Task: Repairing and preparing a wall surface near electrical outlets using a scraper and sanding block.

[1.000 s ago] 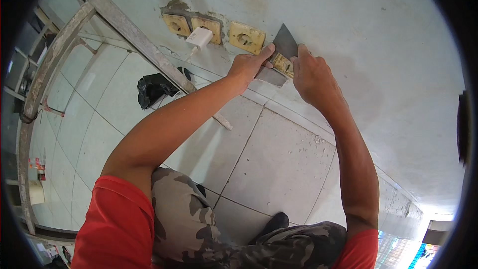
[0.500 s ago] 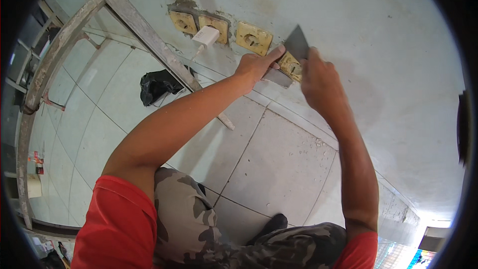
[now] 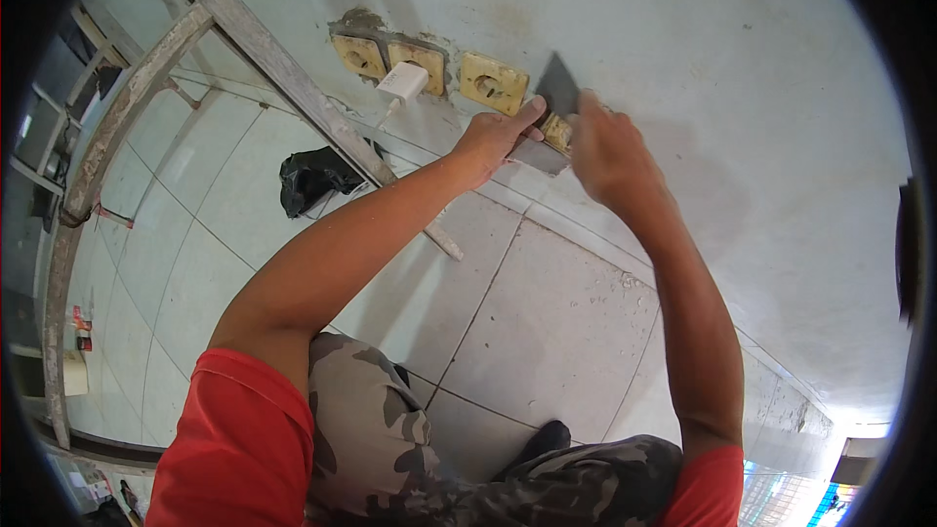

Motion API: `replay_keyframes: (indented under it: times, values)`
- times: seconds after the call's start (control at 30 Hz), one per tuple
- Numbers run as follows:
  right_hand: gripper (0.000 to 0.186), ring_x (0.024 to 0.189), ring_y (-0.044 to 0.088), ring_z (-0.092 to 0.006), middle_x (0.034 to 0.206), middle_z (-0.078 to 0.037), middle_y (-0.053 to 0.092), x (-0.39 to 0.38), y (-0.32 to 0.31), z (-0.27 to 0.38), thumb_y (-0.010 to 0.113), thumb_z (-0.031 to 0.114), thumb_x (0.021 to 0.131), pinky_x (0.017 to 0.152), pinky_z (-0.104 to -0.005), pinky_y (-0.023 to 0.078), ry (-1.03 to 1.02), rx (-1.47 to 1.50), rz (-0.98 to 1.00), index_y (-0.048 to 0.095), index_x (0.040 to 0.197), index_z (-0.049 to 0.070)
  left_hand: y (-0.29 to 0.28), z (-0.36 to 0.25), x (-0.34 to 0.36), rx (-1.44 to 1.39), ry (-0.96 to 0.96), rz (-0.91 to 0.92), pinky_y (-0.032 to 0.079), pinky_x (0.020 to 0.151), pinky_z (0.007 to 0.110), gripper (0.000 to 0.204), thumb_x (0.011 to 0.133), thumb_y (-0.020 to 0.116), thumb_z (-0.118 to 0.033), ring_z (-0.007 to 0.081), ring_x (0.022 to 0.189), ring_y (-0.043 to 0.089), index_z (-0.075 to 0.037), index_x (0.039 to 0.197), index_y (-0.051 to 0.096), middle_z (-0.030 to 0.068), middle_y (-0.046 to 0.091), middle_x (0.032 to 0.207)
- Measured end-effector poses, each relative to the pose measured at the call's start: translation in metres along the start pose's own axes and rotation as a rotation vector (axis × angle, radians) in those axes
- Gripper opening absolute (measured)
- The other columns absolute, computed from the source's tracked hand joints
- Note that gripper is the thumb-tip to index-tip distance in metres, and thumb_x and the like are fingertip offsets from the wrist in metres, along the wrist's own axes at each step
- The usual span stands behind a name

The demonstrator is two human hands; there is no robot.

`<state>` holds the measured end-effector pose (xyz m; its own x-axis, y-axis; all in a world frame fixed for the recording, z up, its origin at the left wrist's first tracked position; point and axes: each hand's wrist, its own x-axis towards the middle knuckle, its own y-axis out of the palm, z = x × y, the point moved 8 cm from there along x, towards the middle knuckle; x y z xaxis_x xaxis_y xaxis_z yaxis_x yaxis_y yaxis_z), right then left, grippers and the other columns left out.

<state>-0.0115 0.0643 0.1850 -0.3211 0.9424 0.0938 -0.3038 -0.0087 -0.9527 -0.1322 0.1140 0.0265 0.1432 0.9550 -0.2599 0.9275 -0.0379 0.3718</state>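
My right hand [image 3: 617, 151] is wrapped round a putty knife [image 3: 559, 83]; its handle is hidden in my fist, and its grey blade points up along the wall. The blade is over a dirty yellow wall socket [image 3: 558, 134], which is partly covered by my hands. My left hand [image 3: 493, 144] is closed just left of that socket, its thumb near the blade. Below its fingers sticks out a flat grey plate [image 3: 540, 157] that looks like a second scraper blade; its handle is hidden.
More yellow sockets [image 3: 493, 83] sit to the left in rough grey mortar, one with a white charger [image 3: 404, 83] plugged in. A worn ladder-like frame [image 3: 259, 49] leans at left. A black plastic bag [image 3: 317, 178] lies on the tiled floor [image 3: 542, 303], with crumbs near the wall.
My right hand and its putty knife have shifted left, closer to my left hand, covering more of the socket. The left hand keeps its place beside the socket.
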Motion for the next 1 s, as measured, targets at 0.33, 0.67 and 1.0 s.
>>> replay_keyframes:
  times: [0.33,0.67,1.0]
  values:
    - [0.019,0.091,0.059,-0.0519,0.091,-0.036,0.061,0.005,0.020,-0.003,0.042,0.009,0.090,0.082,-0.0581,0.046,-0.031,0.001,-0.001,0.046,0.104,-0.004,-0.001,0.001,0.001,-0.070,0.030,-0.047,0.051,0.064,0.027,0.044,0.084,0.074,-0.047,0.0147,0.067,0.062,-0.004,0.074,0.066,0.0072,0.065,0.075]
    - [0.017,0.093,0.060,-0.0517,0.091,-0.035,0.062,-0.001,0.009,-0.011,0.044,0.008,0.090,0.082,-0.0569,0.046,-0.058,0.067,-0.071,0.049,0.100,-0.005,-0.002,0.003,0.002,0.117,0.012,-0.074,0.032,0.053,0.023,0.057,0.076,0.074,-0.060,0.0101,0.053,0.043,-0.005,0.065,0.067,-0.0005,0.051,0.060]
    - [0.020,0.095,0.061,-0.0483,0.095,-0.029,0.065,0.008,0.025,0.001,0.047,0.016,0.095,0.083,-0.0551,0.048,-0.005,-0.006,0.034,0.047,0.104,-0.002,0.000,-0.004,-0.005,0.187,0.058,0.113,0.037,0.054,0.023,0.042,0.077,0.080,-0.047,0.0074,0.057,0.048,-0.007,0.071,0.067,-0.0008,0.057,0.064]
